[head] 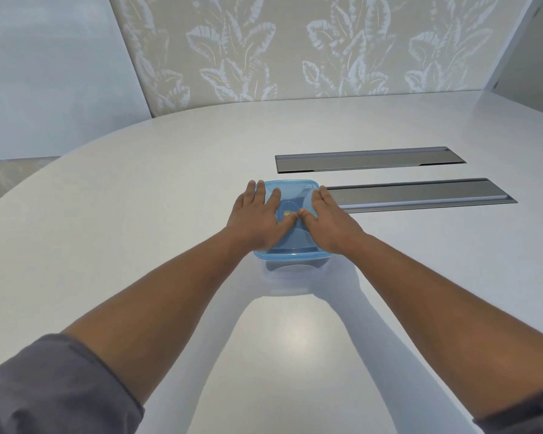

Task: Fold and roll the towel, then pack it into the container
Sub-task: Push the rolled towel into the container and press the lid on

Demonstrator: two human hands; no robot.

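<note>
Container [290, 252] with blue lid [292, 191] on table [138, 189], left hand [257, 217] and right hand [326, 223] flat on lid, fingers spread, thumbs touching beside small gold sticker [286, 213], text unreadable

**Nothing legible on the table**

You've got no readable text anywhere here, no words, no numbers, no brand. The one candidate is a small round gold sticker [287, 213] on the blue lid [292, 195], sitting right at the lid's centre, at about 3 o'clock from your left hand [257, 219] and 9 o'clock from your right hand [328, 223], just where your thumbs meet. It's too small and partly covered, so whatever is printed on it can't be made out. The two metal panels [370, 158] at 1 o'clock carry no markings you can read.
</note>
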